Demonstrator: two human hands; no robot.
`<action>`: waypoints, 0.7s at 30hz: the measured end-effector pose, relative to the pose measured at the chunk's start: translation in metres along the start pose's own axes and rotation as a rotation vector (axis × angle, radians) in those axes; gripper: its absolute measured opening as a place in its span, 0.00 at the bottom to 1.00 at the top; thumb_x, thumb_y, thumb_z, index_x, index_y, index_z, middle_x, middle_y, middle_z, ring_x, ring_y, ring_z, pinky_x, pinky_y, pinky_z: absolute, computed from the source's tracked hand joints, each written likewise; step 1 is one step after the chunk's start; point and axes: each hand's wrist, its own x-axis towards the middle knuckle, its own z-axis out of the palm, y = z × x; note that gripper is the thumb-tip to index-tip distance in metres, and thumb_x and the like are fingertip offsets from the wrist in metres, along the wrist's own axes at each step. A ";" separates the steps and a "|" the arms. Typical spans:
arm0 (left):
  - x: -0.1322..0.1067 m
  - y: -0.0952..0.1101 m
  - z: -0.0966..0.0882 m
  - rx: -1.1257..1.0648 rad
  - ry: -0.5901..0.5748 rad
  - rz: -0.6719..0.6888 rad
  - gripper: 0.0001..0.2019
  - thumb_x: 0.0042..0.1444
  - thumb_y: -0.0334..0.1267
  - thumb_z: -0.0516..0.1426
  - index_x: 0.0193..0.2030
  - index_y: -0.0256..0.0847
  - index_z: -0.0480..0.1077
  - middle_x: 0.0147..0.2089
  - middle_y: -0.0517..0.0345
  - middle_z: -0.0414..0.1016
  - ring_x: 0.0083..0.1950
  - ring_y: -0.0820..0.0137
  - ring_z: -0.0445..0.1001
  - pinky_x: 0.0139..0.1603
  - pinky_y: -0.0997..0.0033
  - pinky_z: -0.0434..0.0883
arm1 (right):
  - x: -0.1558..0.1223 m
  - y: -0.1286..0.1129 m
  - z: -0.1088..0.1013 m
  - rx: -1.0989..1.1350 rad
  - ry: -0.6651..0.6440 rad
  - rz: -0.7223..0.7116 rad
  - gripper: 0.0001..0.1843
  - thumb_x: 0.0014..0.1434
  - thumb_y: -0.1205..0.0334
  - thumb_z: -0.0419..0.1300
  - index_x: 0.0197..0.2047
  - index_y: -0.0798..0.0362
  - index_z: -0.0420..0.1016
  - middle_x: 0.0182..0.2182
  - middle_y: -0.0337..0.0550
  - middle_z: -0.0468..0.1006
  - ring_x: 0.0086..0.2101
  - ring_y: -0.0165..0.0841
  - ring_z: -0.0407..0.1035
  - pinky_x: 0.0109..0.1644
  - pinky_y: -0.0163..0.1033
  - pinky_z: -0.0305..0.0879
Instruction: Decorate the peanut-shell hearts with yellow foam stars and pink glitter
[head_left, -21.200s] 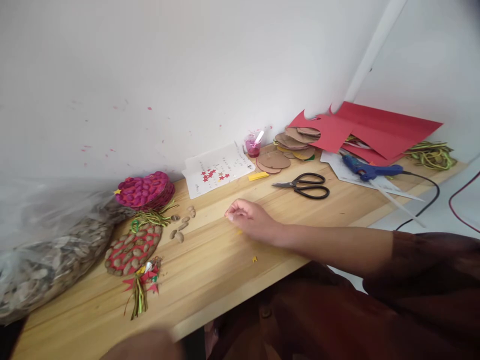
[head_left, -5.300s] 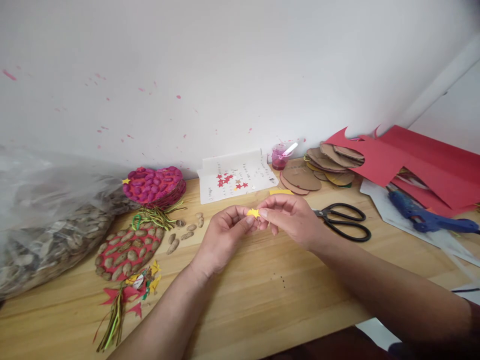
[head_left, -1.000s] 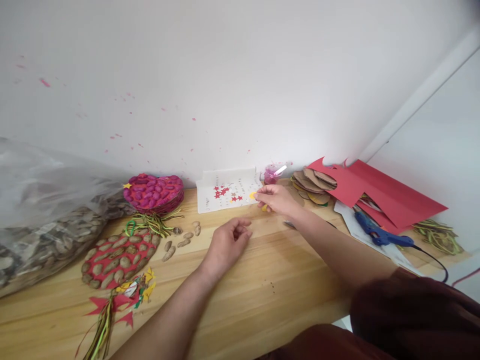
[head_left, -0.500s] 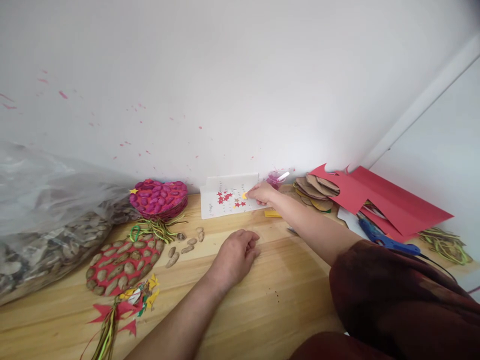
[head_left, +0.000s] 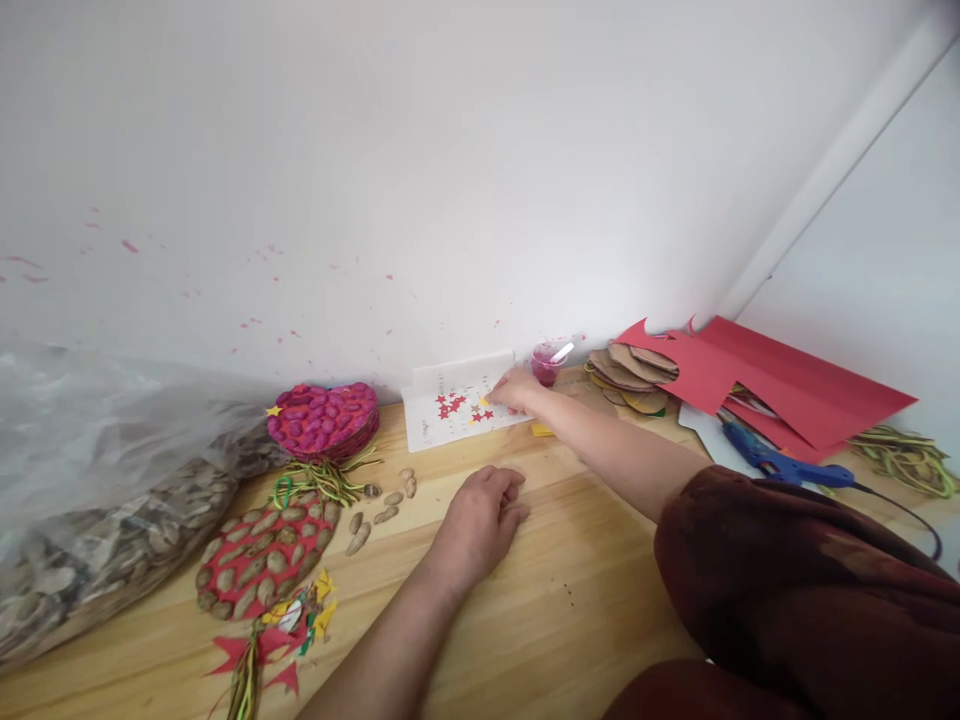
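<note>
My right hand (head_left: 517, 390) reaches over a white sheet of paper (head_left: 420, 430) by the wall. Its fingertips pinch together at a yellow paper star (head_left: 484, 400). Small red paper stars (head_left: 451, 405) lie scattered on the sheet to the left, and a few more sit just below the fingers. On the wooden table, nearer to me, rests my left hand (head_left: 484, 515), loosely curled, thumb apart from the fingers, nothing visible in it. Several loose peanuts (head_left: 386, 514) lie to its left. A red disc covered with peanuts (head_left: 262, 555) lies further left.
At left stand a plastic bag of peanuts (head_left: 127, 540) and a stack of pink-painted peanut discs (head_left: 322, 420). A cup of pink paint (head_left: 547, 365) stands by the wall. Cardboard discs (head_left: 630, 370), red card (head_left: 795, 385) and a corded blue glue gun (head_left: 787, 465) are at right.
The view has shifted slightly, so most things on the left sit lower in the picture. My right fingertips stay at the yellow star; my left hand remains resting on the table.
</note>
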 end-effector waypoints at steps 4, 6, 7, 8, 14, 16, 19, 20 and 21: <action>0.000 -0.001 0.000 -0.002 -0.003 -0.002 0.13 0.58 0.29 0.59 0.50 0.39 0.74 0.43 0.51 0.76 0.45 0.61 0.74 0.49 0.60 0.71 | -0.027 0.001 -0.016 -0.010 0.048 0.025 0.17 0.65 0.51 0.66 0.46 0.57 0.76 0.37 0.46 0.80 0.32 0.32 0.75 0.37 0.38 0.74; 0.000 0.000 0.000 0.005 0.007 0.006 0.13 0.58 0.28 0.59 0.50 0.38 0.75 0.43 0.50 0.76 0.45 0.62 0.74 0.49 0.61 0.71 | -0.055 0.008 -0.029 0.017 0.066 -0.041 0.19 0.59 0.47 0.69 0.34 0.55 0.75 0.24 0.38 0.75 0.22 0.28 0.68 0.27 0.34 0.64; 0.000 0.000 0.000 0.008 0.011 0.014 0.13 0.58 0.27 0.58 0.49 0.39 0.75 0.43 0.51 0.77 0.44 0.62 0.74 0.49 0.61 0.71 | -0.071 0.013 -0.036 0.030 0.066 -0.080 0.20 0.59 0.45 0.69 0.31 0.53 0.73 0.20 0.35 0.72 0.21 0.27 0.65 0.26 0.34 0.61; 0.001 0.001 0.000 0.009 0.016 0.021 0.13 0.57 0.27 0.59 0.49 0.39 0.75 0.43 0.51 0.77 0.44 0.62 0.74 0.49 0.61 0.71 | -0.087 0.021 -0.042 0.039 0.063 -0.115 0.21 0.58 0.44 0.68 0.28 0.52 0.71 0.18 0.34 0.69 0.20 0.27 0.63 0.25 0.34 0.58; 0.002 -0.001 0.000 0.020 0.038 0.009 0.10 0.57 0.27 0.59 0.44 0.41 0.78 0.40 0.53 0.79 0.41 0.64 0.75 0.47 0.63 0.72 | -0.163 0.095 -0.081 0.011 0.234 -0.142 0.29 0.57 0.30 0.58 0.25 0.48 0.73 0.17 0.41 0.70 0.19 0.33 0.62 0.24 0.40 0.56; 0.002 0.001 0.000 -0.019 0.035 -0.019 0.06 0.57 0.30 0.60 0.40 0.41 0.78 0.37 0.54 0.80 0.38 0.65 0.75 0.44 0.64 0.72 | -0.178 0.119 -0.093 0.065 0.303 -0.049 0.32 0.57 0.26 0.56 0.27 0.49 0.76 0.20 0.49 0.72 0.21 0.36 0.65 0.26 0.44 0.59; 0.003 0.003 -0.005 -0.125 0.160 -0.056 0.08 0.63 0.38 0.57 0.40 0.41 0.78 0.30 0.57 0.78 0.32 0.66 0.75 0.40 0.66 0.72 | -0.198 0.146 -0.112 -0.004 0.393 -0.025 0.31 0.57 0.27 0.57 0.29 0.47 0.78 0.25 0.55 0.77 0.26 0.40 0.71 0.36 0.49 0.65; 0.005 0.003 -0.011 -0.153 0.269 -0.050 0.11 0.66 0.40 0.55 0.43 0.41 0.78 0.30 0.58 0.77 0.32 0.66 0.75 0.42 0.65 0.72 | -0.204 0.152 -0.119 -0.039 0.446 -0.012 0.30 0.57 0.28 0.56 0.28 0.46 0.78 0.26 0.56 0.78 0.28 0.42 0.73 0.38 0.51 0.66; 0.006 0.003 -0.019 -0.171 0.406 -0.037 0.13 0.68 0.40 0.52 0.48 0.42 0.77 0.31 0.58 0.77 0.34 0.66 0.76 0.45 0.65 0.73 | -0.209 0.158 -0.125 -0.068 0.486 0.006 0.28 0.56 0.28 0.56 0.28 0.45 0.78 0.28 0.55 0.80 0.30 0.45 0.75 0.40 0.53 0.66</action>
